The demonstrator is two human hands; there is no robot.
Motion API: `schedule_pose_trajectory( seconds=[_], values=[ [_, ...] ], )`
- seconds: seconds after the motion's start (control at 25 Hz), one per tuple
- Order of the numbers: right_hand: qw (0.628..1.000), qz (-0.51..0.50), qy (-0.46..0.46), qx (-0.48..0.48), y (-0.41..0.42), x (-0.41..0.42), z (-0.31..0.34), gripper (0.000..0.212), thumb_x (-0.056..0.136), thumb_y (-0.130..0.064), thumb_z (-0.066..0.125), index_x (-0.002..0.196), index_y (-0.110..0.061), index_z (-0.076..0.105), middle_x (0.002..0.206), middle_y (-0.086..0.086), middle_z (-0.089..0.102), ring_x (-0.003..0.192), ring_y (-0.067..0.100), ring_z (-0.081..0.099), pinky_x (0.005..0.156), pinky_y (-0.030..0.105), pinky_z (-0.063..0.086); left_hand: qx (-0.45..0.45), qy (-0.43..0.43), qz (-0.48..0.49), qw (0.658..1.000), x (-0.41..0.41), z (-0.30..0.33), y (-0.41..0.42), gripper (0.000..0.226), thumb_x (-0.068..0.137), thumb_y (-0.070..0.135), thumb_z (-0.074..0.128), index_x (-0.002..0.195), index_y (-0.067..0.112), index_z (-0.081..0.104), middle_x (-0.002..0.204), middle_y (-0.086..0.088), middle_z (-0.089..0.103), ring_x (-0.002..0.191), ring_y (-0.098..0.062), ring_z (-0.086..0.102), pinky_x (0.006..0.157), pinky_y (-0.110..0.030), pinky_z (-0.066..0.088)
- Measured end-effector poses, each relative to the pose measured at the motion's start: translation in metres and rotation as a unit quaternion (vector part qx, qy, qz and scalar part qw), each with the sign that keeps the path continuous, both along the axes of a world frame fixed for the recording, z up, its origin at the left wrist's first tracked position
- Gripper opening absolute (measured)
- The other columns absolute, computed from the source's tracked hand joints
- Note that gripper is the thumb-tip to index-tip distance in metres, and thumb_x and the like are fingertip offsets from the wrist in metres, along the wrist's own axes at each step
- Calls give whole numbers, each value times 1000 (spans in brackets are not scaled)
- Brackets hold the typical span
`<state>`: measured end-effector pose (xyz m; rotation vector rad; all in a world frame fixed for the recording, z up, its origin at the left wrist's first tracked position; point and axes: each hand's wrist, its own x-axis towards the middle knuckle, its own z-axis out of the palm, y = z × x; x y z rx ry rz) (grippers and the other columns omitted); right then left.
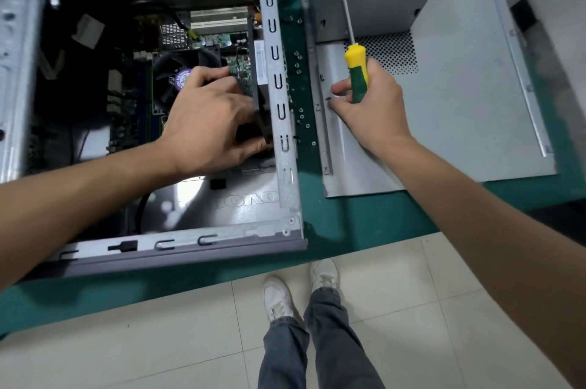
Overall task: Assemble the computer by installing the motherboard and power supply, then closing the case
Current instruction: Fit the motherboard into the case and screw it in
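Nearest the lens: two bare forearms reaching forward over the worktop point(333, 217), shoes and tiled floor below.

Left hand point(209, 115) down inside the open case point(276, 77), fingers point(211, 73) curled over the black fan and its surround near the case's right wall, thumb low against a dark part by the rail; exactly what is gripped cannot be told. Right hand point(369, 106) wrapped round the green-and-yellow handle of a screwdriver point(356, 68), with a small dark screw point(328, 98) pinched at the fingertips just above the side panel point(459, 87).

Outward from there: motherboard point(236, 66) lying flat in the case floor, largely covered by the fan and the left hand, long axis apparently running away from the camera along the case. Screwdriver shaft pointing up and away, tip out of view. Loose screws point(298, 66) scattered on the green worktop between case and panel.

Progress, as a judgement: board seated, fixing probably under way. Power supply not identifiable for certain. Side panel off and lying flat beside the case, so closing yet to come.
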<state>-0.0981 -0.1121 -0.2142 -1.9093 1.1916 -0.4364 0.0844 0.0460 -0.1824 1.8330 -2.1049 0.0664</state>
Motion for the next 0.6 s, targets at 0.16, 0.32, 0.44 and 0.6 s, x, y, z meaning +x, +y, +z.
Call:
schedule_pose_trajectory(
  seconds=[0.16, 0.32, 0.44, 0.6],
  values=[
    [1000, -5, 4, -20, 1, 6, -6, 23, 81, -16, 74, 95, -12, 56, 86, -10, 70, 83, 16, 66, 81, 42, 54, -16, 8, -8, 1000, -2, -1, 1, 34, 86, 46, 48, 70, 42, 18, 65, 13, 36, 68, -29, 58, 88, -38, 31],
    [999, -14, 4, -39, 6, 0, -8, 19, 86, -16, 70, 95, -15, 54, 84, -8, 69, 82, 15, 65, 82, 43, 53, -17, 16, -9, 1000, -1, -3, 1, 35, 88, 47, 51, 67, 45, 24, 62, 4, 55, 70, -30, 60, 89, -38, 31],
    [995, -53, -79, 10, 18, -14, 0, 30, 84, -12, 73, 87, -30, 50, 80, -12, 69, 79, 5, 66, 83, 33, 56, -15, 8, 3, 1000, 0, -5, 2, 28, 87, 49, 52, 63, 37, 43, 63, 0, 60, 70, -30, 60, 89, -37, 31],
    [978, -78, -179, 74, 51, -27, 4, 37, 80, -6, 72, 82, -33, 48, 83, -7, 72, 75, 9, 69, 72, 21, 55, -22, -7, 20, 1000, 1, -8, 0, 39, 88, 49, 51, 63, 21, 62, 61, 0, 59, 68, -30, 60, 87, -37, 31]
  ],
)
